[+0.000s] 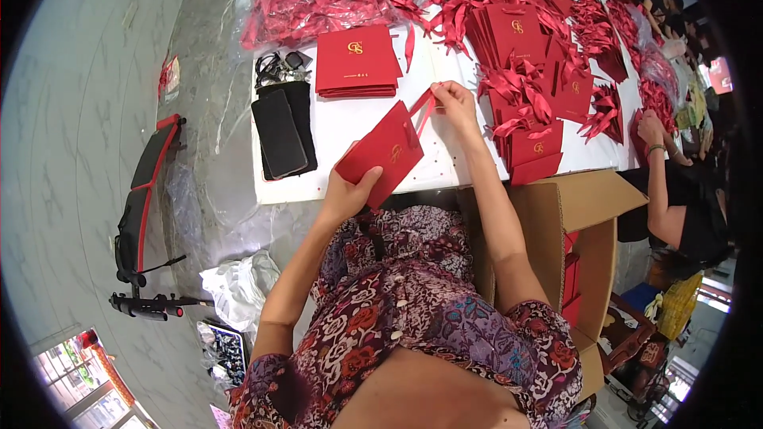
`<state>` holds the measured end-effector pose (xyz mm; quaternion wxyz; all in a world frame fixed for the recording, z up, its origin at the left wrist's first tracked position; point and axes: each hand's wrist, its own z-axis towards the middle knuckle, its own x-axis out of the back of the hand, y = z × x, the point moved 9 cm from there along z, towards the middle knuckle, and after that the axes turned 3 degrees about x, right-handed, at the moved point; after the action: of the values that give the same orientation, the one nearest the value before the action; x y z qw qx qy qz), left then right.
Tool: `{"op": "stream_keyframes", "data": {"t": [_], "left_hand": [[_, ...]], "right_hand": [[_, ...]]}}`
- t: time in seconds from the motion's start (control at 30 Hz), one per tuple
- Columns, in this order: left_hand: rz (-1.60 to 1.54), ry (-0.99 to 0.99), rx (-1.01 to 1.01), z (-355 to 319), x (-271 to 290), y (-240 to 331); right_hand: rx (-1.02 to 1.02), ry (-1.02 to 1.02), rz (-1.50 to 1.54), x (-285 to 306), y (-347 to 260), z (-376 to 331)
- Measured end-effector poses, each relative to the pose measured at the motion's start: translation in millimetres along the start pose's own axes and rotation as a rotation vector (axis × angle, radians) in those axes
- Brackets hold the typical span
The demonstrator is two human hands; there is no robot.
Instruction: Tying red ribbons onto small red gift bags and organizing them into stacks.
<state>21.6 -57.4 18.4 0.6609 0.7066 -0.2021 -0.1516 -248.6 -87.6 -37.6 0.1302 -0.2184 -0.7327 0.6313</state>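
A small red paper gift bag (383, 157) with gold printing is tilted over the table's front edge. My left hand (350, 195) grips its lower left end, thumb on the printed face. At the bag's upper right, a red ribbon (424, 119) rises from its opening. My right hand (456, 106) pinches that ribbon between thumb and fingertips. Just behind the bag lies a neat stack of flat red gift bags (357, 59). To the right, more red bags (513, 28) stand in rows, with loose ribbon bows (520, 95) over them.
A black phone (282, 135) and keys (278, 70) lie on the white table (342, 131) at left. Behind them is a clear plastic bag of red ribbons (314, 4). An opened cardboard box (600, 191) stands by my right arm. Another person's arm (658, 171) works farther right.
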Motion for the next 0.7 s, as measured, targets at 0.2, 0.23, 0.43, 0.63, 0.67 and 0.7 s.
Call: {"op": "stream_keyframes", "data": {"t": [0.2, 0.23, 0.43, 0.63, 0.67, 0.7], "left_hand": [[0.491, 0.099, -0.29, -9, 18, 51], [0.492, 0.101, -0.293, -9, 17, 57], [1.129, 0.011, -0.421, -17, -33, 16], [0.973, -0.102, -0.332, -7, -55, 13], [0.923, -0.062, -0.374, -4, -53, 18], [0.922, -0.063, -0.372, 3, -51, 17]], "right_hand": [[0.031, -0.159, -0.159, -17, -9, 16], [0.127, -0.121, -0.23, -15, -14, 25], [0.282, 0.085, -0.802, -42, -36, 54], [0.453, 0.159, -1.121, -40, -33, 68], [0.464, 0.142, -1.134, -37, -33, 65], [0.462, 0.141, -1.134, -29, -33, 60]]}}
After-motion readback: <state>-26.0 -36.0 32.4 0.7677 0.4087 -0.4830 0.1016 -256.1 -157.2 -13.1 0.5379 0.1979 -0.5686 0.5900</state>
